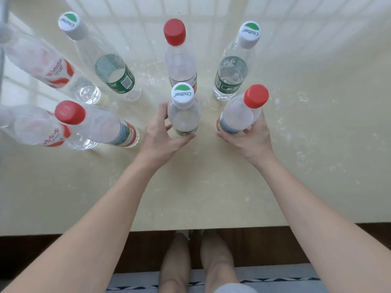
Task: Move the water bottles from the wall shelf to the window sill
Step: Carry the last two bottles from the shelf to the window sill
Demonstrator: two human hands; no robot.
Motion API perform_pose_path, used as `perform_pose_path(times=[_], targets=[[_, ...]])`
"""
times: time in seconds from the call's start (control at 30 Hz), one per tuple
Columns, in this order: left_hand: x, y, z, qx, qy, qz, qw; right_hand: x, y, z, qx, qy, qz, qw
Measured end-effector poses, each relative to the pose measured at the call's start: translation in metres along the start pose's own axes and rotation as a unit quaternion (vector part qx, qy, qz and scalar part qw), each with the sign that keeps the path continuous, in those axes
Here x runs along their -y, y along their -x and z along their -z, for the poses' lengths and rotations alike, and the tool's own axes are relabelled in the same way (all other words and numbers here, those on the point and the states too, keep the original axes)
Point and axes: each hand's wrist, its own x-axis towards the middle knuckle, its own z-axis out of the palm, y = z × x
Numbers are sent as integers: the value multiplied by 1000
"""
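Head view: my left hand (160,136) curls round the white-capped Cestbon bottle (183,115), my right hand (252,138) round the red-capped bottle (241,116), both down at the window sill (211,187). I'd seat each base flat, clear of the back-row bottles (230,77), before letting go.

This looks like a home to me. I stand at a wide, glossy cream window sill (211,187) whose far part mirrors the bars of a window grille (135,9). Below its near edge I see a dark wooden floor (275,244), a grey patterned rug (275,279) and my own bare legs (175,269).
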Motion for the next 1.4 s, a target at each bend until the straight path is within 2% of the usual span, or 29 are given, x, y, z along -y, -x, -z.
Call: perform_pose_path(times=[0.27,0.47,0.57,0.73,1.1,1.4], targets=[[5,-5,-1,-3,-16,8,1000,-6,-4,-3,-7,39,1,999],[15,-11,-2,14,-29,16,999,-18,-17,0,45,79,-18,996],[18,-16,-6,20,-44,29,998,-26,-20,-3,45,97,-36,994],[25,-21,-9,26,-45,70,996,-27,-18,-4,32,65,-57,996],[27,-16,-8,36,-56,49,997,-23,-21,0,75,117,-30,990],[34,-9,-9,30,-81,28,996,-28,-17,2,80,124,-42,988]])
